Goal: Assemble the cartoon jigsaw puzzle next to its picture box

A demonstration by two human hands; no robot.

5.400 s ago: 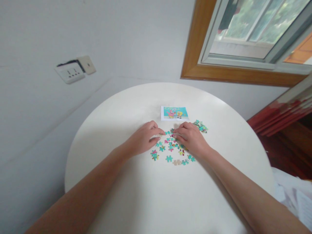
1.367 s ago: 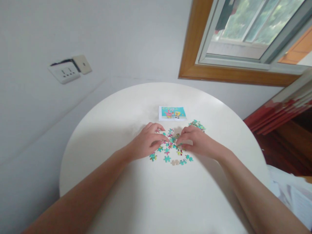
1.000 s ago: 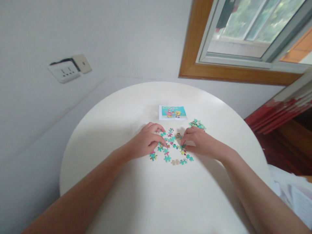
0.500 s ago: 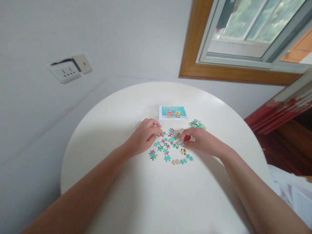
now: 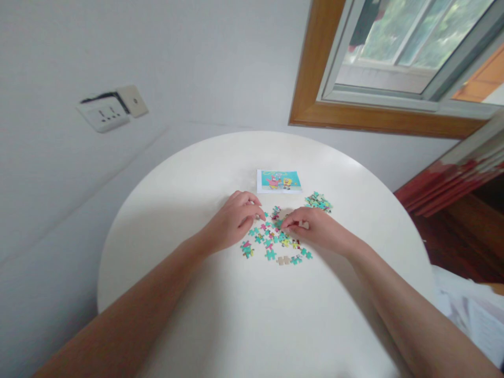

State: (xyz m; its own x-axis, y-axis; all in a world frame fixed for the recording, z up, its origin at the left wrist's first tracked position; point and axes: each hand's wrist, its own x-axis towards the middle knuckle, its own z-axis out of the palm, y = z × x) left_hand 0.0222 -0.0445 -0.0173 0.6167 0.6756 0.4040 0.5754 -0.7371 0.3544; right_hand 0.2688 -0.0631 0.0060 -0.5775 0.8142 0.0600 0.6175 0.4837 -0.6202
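Loose jigsaw puzzle pieces [image 5: 270, 254], mostly teal with pink and yellow bits, are spread between my hands on the white round table [image 5: 244, 325]. My left hand [image 5: 236, 218] is loosely curled at the left edge of the spread. Something small and pale shows by its fingertips, too small to name. With thumb and fingers pinched together, my right hand [image 5: 311, 226] is down among the pieces, at a teal puzzle piece [image 5: 278, 224] partly covered by its fingertips. Its palm and fingers hide some other pieces.
Behind the spread lies a picture card [image 5: 279, 181] with a pink and a yellow cartoon figure. A heap of puzzle pieces [image 5: 318, 201] sits beyond my right hand. A wall socket [image 5: 104, 114] is at left, a wood-framed window [image 5: 389, 115] at right, and papers [image 5: 472, 310] lie lower right.
My right hand has moved a little left among the pieces, and pieces near its former place now show. My left hand has stayed where it was.
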